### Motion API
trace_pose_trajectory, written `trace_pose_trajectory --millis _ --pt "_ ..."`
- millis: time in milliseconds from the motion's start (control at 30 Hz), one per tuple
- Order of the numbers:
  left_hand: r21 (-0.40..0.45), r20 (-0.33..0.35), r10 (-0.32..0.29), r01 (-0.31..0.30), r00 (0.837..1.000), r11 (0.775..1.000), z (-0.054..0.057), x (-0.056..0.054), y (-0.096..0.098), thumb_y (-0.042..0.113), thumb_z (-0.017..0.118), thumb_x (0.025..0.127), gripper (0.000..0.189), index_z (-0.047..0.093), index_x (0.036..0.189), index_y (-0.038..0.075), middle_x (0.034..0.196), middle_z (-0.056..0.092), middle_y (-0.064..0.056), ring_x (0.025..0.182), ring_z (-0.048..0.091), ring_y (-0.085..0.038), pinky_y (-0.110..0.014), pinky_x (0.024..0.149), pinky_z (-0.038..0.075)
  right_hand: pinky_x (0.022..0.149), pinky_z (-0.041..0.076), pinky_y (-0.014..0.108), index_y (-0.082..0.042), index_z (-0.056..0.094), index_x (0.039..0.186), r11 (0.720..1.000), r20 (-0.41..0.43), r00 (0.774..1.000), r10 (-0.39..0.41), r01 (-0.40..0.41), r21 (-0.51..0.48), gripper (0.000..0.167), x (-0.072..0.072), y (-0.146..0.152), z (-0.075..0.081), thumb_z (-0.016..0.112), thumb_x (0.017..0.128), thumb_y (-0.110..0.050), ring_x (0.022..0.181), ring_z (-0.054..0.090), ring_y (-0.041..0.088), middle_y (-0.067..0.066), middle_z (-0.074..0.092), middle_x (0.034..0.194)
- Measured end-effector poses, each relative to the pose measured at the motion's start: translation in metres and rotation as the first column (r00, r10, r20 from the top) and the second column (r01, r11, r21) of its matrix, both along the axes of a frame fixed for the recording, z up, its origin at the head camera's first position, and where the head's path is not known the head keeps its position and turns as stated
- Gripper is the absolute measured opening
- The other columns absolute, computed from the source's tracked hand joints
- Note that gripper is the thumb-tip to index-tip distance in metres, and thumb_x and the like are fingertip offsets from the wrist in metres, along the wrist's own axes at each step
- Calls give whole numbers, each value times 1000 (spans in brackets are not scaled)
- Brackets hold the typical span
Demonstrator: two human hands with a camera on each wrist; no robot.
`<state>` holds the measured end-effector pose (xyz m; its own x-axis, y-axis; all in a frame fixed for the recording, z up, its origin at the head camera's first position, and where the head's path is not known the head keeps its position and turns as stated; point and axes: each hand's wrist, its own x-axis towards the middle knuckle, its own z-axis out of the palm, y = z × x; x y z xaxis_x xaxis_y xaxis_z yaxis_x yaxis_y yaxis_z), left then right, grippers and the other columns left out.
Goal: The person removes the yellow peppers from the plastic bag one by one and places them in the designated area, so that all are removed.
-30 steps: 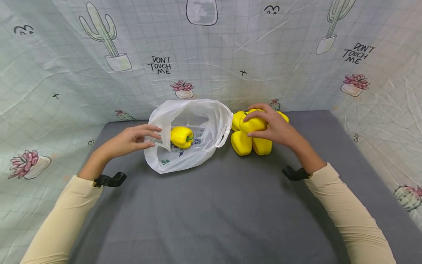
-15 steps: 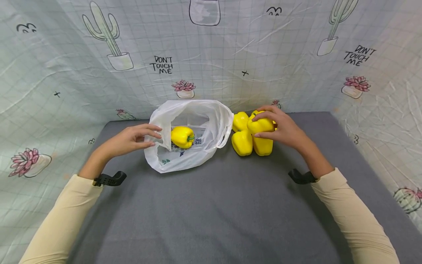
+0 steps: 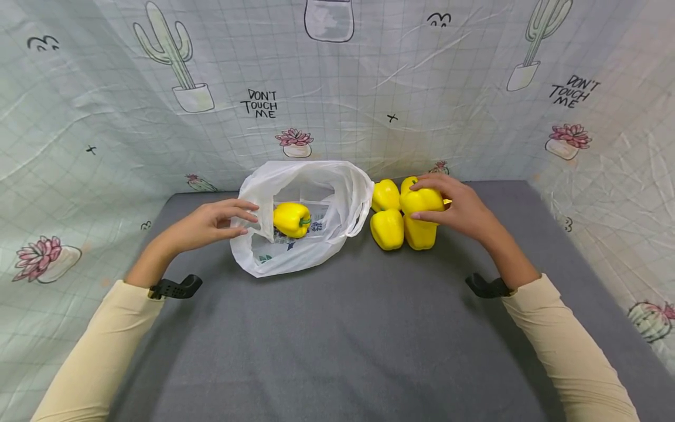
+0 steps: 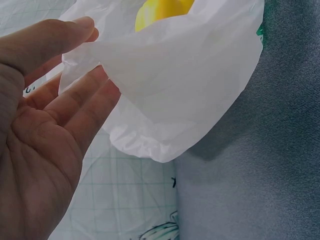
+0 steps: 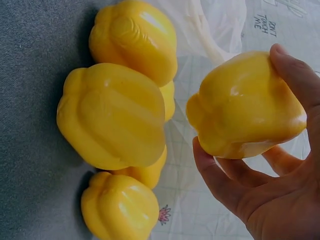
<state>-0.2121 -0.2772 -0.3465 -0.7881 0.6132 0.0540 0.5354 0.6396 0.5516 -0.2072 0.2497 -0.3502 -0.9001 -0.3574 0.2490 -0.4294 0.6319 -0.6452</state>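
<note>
A white plastic bag (image 3: 311, 258) lies with its mouth toward me, and a yellow bell pepper (image 3: 292, 220) rests inside it. At the bag's left rim is my left hand (image 3: 216, 223), fingers extended and touching the plastic, thumb apart from them. My right hand (image 3: 456, 205) holds another yellow bell pepper (image 5: 250, 107) between thumb and fingers, raised above the pile. Below and beside it sit several more yellow peppers, among them a front left one (image 3: 387, 230) and a front right one (image 3: 420, 233). The right hand partly hides those behind.
The grey cloth-covered table (image 3: 327, 328) extends toward me. Behind it and at both sides hangs a pale printed curtain (image 3: 337, 94). The bag's handle loop (image 3: 360, 218) lies close to the pepper pile.
The right hand has shifted slightly right and down in the head view, with the pepper in its grip. My left hand and the bag have stayed nearly still.
</note>
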Motion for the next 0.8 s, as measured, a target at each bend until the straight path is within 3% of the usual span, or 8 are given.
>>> trace_pose_trajectory --millis 233,600,800 --pt "1 -9 0 0 1000 1000 1 1 0 18 71 96 28 73 124 14 144 56 -7 74 52 -14 -26 66 45 96 49 60 -24 65 133 999 -5 999 -37 37 -15 51 4 5 -2 83 86 -30 131 51 30 4 53 148" --pt "0 -8 4 -4 1000 1000 2 2 1 18 71 97 28 73 125 14 145 56 -8 77 53 -14 -26 68 45 93 50 64 -14 59 138 998 90 995 42 -39 -43 44 2 12 -7 72 96 -21 129 46 38 12 40 151" --pt "-2 -18 3 -3 1000 1000 2 2 1 18 71 96 28 73 124 14 144 57 -8 78 54 -14 -25 68 46 93 50 64 -17 60 138 998 74 996 43 -40 -46 45 4 15 -7 73 96 -21 129 48 38 10 40 154"
